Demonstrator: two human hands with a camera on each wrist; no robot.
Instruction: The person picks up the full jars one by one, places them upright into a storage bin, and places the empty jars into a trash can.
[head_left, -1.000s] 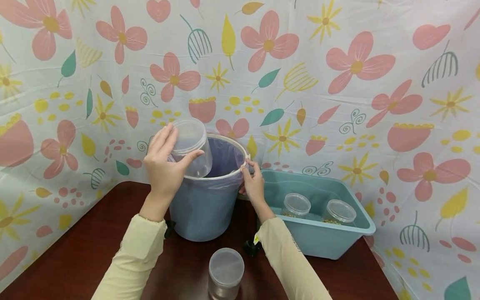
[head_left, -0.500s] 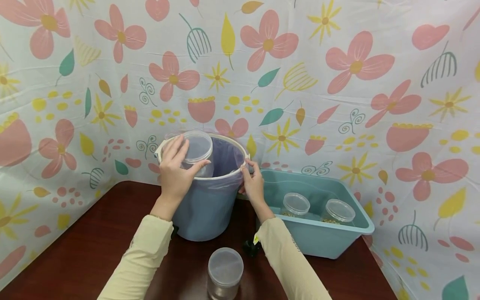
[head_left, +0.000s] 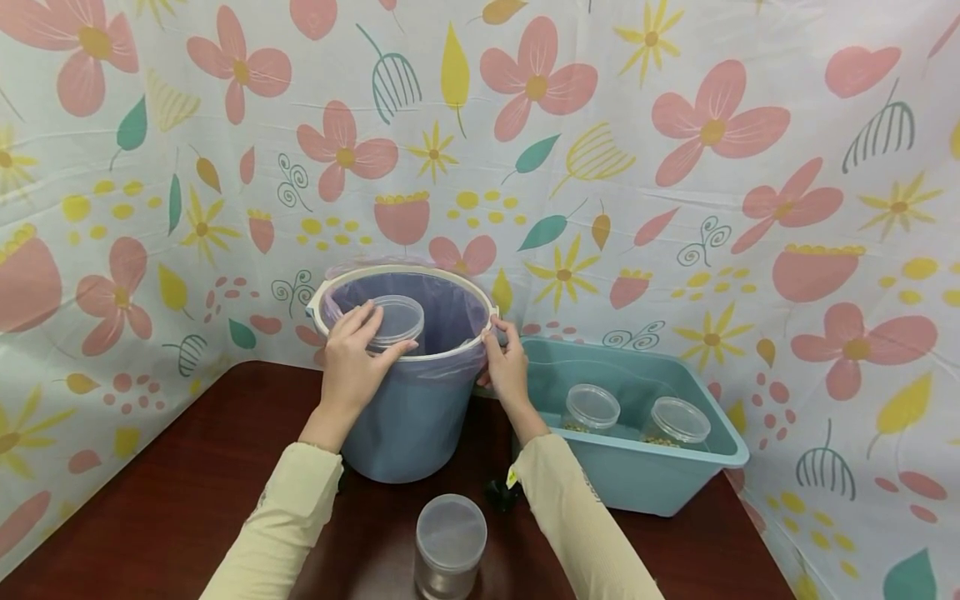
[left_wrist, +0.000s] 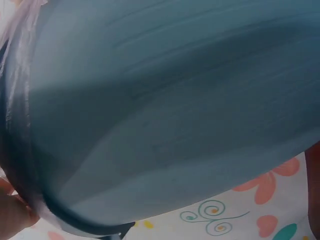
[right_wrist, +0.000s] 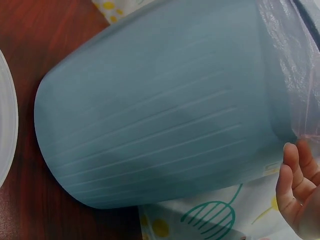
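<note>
My left hand (head_left: 351, 360) grips a clear plastic jar (head_left: 401, 317) by its lidded upper part, just inside the near left rim of a blue trash bin (head_left: 405, 429). The jar's lower part is hidden by the bin wall. A thin purple liner (head_left: 457, 304) lines the bin and folds out over the white rim. With thumb and fingers my right hand (head_left: 508, 367) pinches the rim's right side. In the right wrist view its fingers (right_wrist: 292, 180) curl at the liner's edge. The bin wall (left_wrist: 175, 110) fills most of the left wrist view.
Another lidded clear jar (head_left: 452, 537) stands near the front of the dark wooden table (head_left: 187, 475). Right of the bin, a teal tub (head_left: 637, 479) holds two lidded jars with small grains inside. A flower-patterned curtain (head_left: 600, 275) hangs close behind.
My left hand has moved the jar down and slightly right, from above the bin's rim to mostly inside the bin. The right hand stays on the rim.
</note>
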